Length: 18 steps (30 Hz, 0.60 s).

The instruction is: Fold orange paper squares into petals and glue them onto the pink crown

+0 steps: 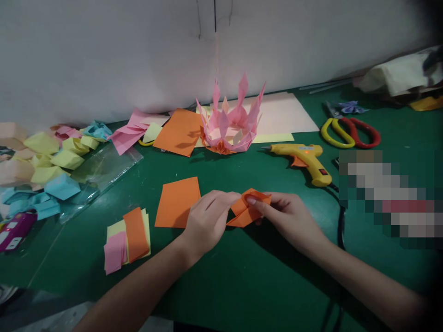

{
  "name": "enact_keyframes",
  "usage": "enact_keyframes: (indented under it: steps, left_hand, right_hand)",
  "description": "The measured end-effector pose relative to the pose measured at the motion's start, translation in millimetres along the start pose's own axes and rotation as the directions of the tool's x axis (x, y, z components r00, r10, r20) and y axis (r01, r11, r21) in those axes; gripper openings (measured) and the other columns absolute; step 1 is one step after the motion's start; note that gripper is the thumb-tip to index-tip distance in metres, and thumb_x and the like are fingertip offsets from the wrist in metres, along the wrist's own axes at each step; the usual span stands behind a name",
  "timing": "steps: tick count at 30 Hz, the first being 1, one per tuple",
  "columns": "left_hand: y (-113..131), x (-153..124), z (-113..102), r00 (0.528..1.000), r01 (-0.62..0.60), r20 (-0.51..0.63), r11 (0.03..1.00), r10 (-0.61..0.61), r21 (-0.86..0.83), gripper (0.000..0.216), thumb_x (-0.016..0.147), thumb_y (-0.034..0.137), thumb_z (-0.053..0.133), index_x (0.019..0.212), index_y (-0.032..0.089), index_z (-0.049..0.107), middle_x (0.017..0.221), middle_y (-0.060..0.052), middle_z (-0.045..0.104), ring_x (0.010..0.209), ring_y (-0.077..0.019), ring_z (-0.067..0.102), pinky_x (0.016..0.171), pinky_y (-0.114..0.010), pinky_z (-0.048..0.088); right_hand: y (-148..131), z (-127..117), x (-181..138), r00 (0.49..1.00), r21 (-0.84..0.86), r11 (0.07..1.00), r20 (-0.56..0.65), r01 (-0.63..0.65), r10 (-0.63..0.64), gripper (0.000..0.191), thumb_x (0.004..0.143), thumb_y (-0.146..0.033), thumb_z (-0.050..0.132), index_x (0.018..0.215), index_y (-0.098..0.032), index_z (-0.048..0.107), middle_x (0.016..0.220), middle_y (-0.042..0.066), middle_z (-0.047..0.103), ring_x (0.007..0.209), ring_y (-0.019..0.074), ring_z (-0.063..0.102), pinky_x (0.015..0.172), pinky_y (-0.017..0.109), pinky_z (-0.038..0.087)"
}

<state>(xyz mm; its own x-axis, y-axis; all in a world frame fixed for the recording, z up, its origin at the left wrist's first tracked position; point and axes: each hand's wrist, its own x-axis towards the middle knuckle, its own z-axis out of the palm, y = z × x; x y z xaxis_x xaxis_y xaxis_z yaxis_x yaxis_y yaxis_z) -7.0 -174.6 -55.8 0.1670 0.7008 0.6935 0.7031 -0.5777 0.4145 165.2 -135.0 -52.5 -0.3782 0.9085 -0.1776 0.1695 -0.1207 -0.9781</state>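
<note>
Both hands pinch a small folded orange paper piece [246,208] just above the green table [242,276]. My left hand [209,220] grips its left side with curled fingers. My right hand [289,216] holds its right side, thumb on top. A flat orange paper square [177,203] lies just left of my left hand. Behind the hands stands a pink folded paper crown [231,121] with orange parts at its base.
A yellow glue gun [304,159] lies right of the crown, its cord running toward me. Scissors [349,133] lie at back right. Folded strips [128,237] lie front left. Coloured folded pieces [51,161] and a plastic bag [100,175] are at far left. Orange sheet [180,131] by the wall.
</note>
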Motion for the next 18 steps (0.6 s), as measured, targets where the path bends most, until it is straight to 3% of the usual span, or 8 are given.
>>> enact_keyframes:
  steps: [5,10,14,18]
  left_hand:
    - [-1.3,1.7,-0.1,0.999,-0.042,0.002,0.997,0.043,-0.065,0.024,0.081,-0.003,0.047,0.092,0.016,0.058,0.087,-0.006,0.069,0.085,-0.0139,0.067,0.076,-0.024,0.056]
    - [4.7,7.0,0.8,0.992,0.115,0.069,0.977,-0.104,-0.181,0.015,0.082,0.003,0.051,0.084,0.018,0.054,0.094,-0.008,0.067,0.102,-0.0172,0.063,0.084,-0.03,0.054]
    - [5.7,7.5,1.3,0.976,0.201,0.122,0.957,-0.179,-0.208,0.012,0.082,0.008,0.054,0.087,0.019,0.056,0.094,-0.006,0.067,0.095,-0.0163,0.064,0.076,-0.028,0.056]
    - [5.1,8.2,0.8,0.954,0.281,0.162,0.938,-0.251,-0.201,0.01,0.082,0.016,0.061,0.09,0.02,0.063,0.093,-0.006,0.068,0.09,-0.0162,0.065,0.074,-0.029,0.057]
  right_hand:
    - [4.0,-0.8,0.5,0.998,-0.01,1.0,-0.062,-0.002,0.001,0.04,0.072,-0.051,0.064,0.048,-0.019,0.057,0.051,0.0,0.057,0.051,0.011,0.05,0.05,0.024,0.039]
    - [5.6,-1.4,0.7,0.993,0.047,0.999,-0.111,-0.023,0.028,0.039,0.073,-0.054,0.064,0.057,-0.019,0.063,0.059,0.003,0.065,0.054,0.0126,0.055,0.052,0.024,0.043]
    - [6.5,-1.6,0.2,0.999,0.09,0.995,-0.03,-0.036,0.039,0.031,0.07,-0.049,0.069,0.084,-0.021,0.071,0.082,0.004,0.073,0.07,0.0167,0.064,0.064,0.027,0.05]
    - [7.9,-1.5,1.2,0.999,0.075,0.997,-0.026,-0.032,0.034,0.033,0.07,-0.049,0.069,0.088,-0.021,0.072,0.084,0.005,0.073,0.073,0.0184,0.066,0.065,0.028,0.051]
